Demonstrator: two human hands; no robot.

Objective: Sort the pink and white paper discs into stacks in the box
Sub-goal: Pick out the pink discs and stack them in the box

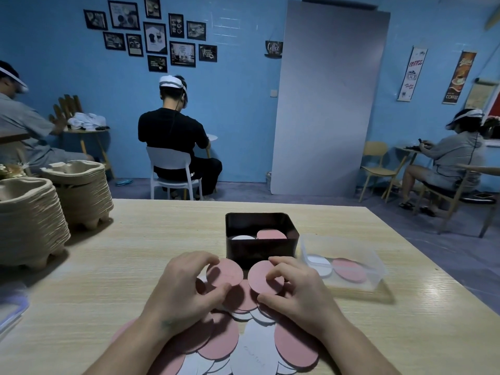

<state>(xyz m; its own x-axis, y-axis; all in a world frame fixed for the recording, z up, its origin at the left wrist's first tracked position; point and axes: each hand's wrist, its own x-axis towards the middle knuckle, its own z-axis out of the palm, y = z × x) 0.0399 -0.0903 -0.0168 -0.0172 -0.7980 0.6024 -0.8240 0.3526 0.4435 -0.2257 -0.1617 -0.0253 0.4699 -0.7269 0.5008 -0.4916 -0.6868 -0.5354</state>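
Round, flat pink discs (224,272), thin and matte, amid white discs (254,339)

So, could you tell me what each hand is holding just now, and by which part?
The left hand pinches a pink disc by its rim; the right hand pinches a second pink disc likewise.

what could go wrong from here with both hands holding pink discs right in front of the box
1. The left hand pinches the left disc and the right hand the right disc. In the black box the white stack lies right beside the pink stack, so a dropped disc might land on the wrong one.
2. Both wrists are over the loose pile; moving them may scatter it.
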